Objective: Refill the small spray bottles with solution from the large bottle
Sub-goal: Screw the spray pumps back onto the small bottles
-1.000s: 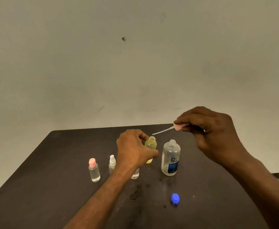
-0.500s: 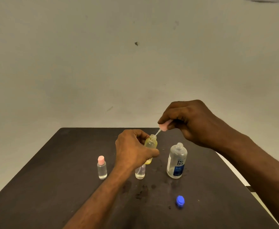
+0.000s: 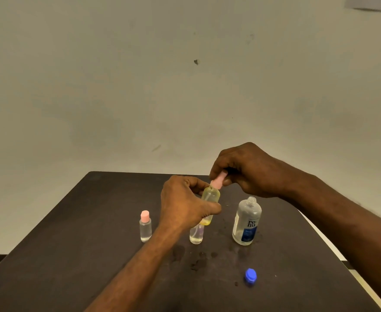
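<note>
My left hand (image 3: pixel 182 206) grips a small yellow spray bottle (image 3: pixel 211 198), held tilted above the dark table (image 3: pixel 72 255). With its fingers closed on a pink spray head (image 3: pixel 218 181), my right hand (image 3: pixel 245 171) holds it at the yellow bottle's neck. The large clear bottle (image 3: pixel 247 221) with a blue label stands uncapped to the right. Its blue cap (image 3: pixel 250 275) lies in front of it. A small clear bottle with a pink cap (image 3: pixel 145 226) stands at the left. Another small clear bottle (image 3: pixel 196 236) is partly hidden behind my left wrist.
Wet spots (image 3: pixel 198 260) mark the table in front of the bottles. The table's right edge (image 3: pixel 333 251) runs diagonally near my right forearm. A plain wall rises behind the table's far edge.
My right hand brought the pink spray head down and left, its tube sliding into the yellow bottle. The head now sits at the neck. My left hand kept its grip.
</note>
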